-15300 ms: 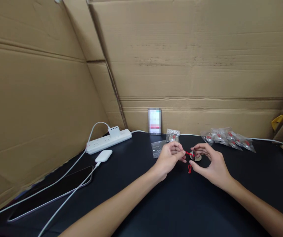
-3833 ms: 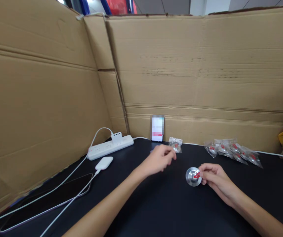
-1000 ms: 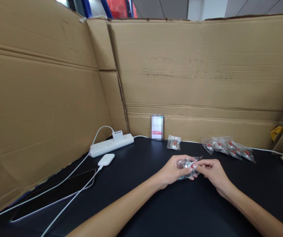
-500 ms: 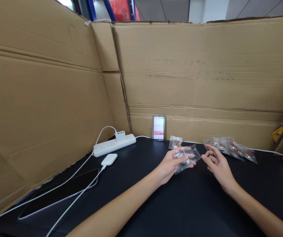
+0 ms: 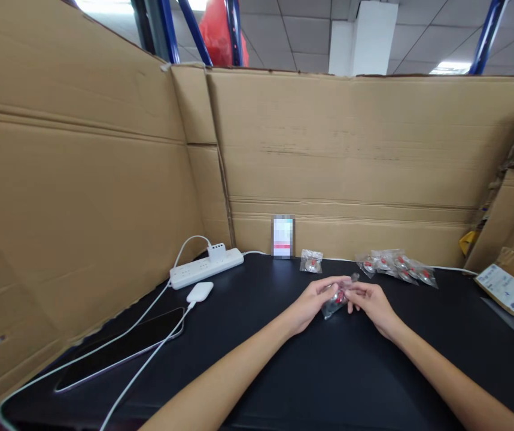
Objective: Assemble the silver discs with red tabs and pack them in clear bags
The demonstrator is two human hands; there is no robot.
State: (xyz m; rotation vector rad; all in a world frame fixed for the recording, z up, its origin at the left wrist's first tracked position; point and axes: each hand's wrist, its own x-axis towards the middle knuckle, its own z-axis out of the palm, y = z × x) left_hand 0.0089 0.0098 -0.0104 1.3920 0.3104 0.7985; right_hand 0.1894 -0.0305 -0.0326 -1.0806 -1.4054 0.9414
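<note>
Fingers of left hand (image 5: 309, 304) and right hand (image 5: 371, 302) grasp one crinkly, clear bag (image 5: 334, 304) — red inside; behind lie one squarish bag (image 5: 311, 262), one glossy pile (image 5: 394, 264) — at least five.

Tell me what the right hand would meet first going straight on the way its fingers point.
Most likely the clear bag with red and silver showing in it, which the right hand seems to be touching; the left hand comes just beyond. Depth is hard to judge from this one view.

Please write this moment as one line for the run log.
left hand: holds small clear plastic bag, red piece showing; right hand: touches same bag; rear right: overlapping clear plastic bags on black tabletop
</note>
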